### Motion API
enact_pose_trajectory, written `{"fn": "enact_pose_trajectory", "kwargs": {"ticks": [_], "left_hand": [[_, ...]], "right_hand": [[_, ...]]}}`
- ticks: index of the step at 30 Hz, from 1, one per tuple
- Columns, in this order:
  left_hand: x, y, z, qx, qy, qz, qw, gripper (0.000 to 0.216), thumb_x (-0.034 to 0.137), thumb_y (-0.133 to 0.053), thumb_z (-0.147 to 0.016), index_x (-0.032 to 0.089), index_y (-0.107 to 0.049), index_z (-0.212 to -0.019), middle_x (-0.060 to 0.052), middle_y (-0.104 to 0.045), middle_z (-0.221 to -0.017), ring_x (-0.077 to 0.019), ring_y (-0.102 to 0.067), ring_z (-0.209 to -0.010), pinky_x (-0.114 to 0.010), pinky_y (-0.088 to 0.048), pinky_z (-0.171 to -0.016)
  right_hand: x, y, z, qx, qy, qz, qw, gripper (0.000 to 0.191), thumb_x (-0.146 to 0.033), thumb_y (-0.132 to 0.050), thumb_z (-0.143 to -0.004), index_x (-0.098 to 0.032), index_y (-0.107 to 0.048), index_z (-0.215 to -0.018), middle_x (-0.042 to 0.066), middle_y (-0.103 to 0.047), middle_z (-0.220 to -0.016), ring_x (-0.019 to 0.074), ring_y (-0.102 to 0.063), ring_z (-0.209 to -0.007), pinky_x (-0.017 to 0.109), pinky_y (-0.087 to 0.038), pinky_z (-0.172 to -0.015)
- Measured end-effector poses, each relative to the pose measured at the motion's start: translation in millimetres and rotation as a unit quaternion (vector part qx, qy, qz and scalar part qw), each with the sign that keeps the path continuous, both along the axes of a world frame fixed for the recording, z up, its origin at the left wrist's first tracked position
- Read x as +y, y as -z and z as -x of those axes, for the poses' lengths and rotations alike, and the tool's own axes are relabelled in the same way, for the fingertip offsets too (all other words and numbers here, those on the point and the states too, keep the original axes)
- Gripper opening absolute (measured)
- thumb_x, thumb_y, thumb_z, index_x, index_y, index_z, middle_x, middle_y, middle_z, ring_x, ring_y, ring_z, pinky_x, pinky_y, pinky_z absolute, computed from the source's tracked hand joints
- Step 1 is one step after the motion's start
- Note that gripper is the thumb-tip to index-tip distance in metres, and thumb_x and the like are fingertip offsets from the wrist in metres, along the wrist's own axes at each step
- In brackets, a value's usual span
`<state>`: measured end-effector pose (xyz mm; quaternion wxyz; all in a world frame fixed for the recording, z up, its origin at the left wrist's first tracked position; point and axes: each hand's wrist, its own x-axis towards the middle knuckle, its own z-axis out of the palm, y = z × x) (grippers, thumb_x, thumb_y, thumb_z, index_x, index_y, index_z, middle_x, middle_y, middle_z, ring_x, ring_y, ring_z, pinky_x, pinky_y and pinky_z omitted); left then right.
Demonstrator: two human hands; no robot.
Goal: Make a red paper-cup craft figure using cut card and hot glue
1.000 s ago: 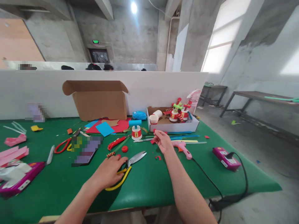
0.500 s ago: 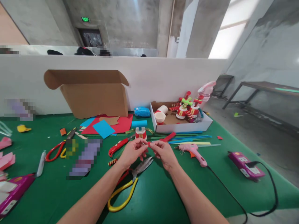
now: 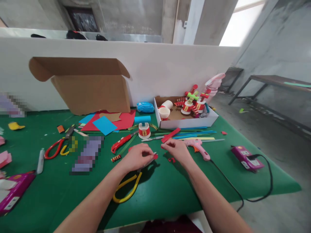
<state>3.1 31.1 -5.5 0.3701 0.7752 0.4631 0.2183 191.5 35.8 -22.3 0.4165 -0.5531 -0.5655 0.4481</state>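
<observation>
On green table [image 3: 170,194]: cup fig. [image 3: 144,132] w/ blue tube [image 3: 143,119] prob. part-done; boxed figs [image 3: 187,108] look done. L hand [image 3: 140,156] fingertips pinch red bit [image 3: 155,156], unattached; R hand [image 3: 176,149] grip: can't tell.

The tabletop [image 3: 170,192] looks smooth and faintly glossy; the red strip [image 3: 171,135], matt and papery. The brown box [image 3: 92,94] is cardboard.

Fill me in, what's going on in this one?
Someone works bare-handed over a green table. The left hand pinches a small red piece; whether the right hand, close by, holds anything is unclear. Scissors lie partly hidden below the left hand, and a cup figure topped with a blue tube stands beyond both hands.
</observation>
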Motion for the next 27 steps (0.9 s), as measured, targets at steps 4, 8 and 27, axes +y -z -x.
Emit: {"fn": "enact_pose_trajectory", "kwargs": {"ticks": [4, 8, 27], "left_hand": [[-17.7, 9.0, -11.1, 0.18, 0.101, -0.041, 0.978, 0.017, 0.023, -0.054, -0.076, 0.022, -0.071, -0.071, -0.004, -0.064, -0.08, -0.0197, -0.053, -0.085, -0.033, -0.038, -0.076], [-16.3, 11.2, -3.8, 0.282, 0.041, -0.095, 0.954, 0.023, 0.023, -0.049, -0.079, 0.022, -0.072, -0.075, -0.007, -0.063, -0.077, -0.0227, -0.051, -0.084, -0.035, -0.034, -0.072], [0.4, 14.1, 19.0, 0.231, 0.017, -0.123, 0.965, 0.018, 0.018, -0.049, -0.084, 0.022, -0.065, -0.09, -0.005, -0.064, -0.087, -0.0206, -0.05, -0.089, -0.033, -0.032, -0.074]], "right_hand": [[-7.5, 16.0, -5.3, -0.142, -0.081, 0.036, 0.986, 0.015, -0.028, -0.065, -0.066, -0.018, -0.067, -0.055, -0.003, -0.056, -0.046, 0.0098, -0.046, -0.044, 0.022, -0.032, -0.047], [-8.3, 14.6, -3.4, -0.241, -0.116, 0.037, 0.963, 0.017, -0.027, -0.061, -0.073, -0.019, -0.068, -0.06, -0.001, -0.06, -0.048, 0.0119, -0.052, -0.047, 0.023, -0.035, -0.051], [-16.1, -0.3, -3.1, -0.395, -0.097, -0.05, 0.912, 0.011, -0.02, -0.056, -0.083, -0.022, -0.065, -0.088, 0.003, -0.064, -0.089, 0.0153, -0.058, -0.078, 0.024, -0.037, -0.064]]}}
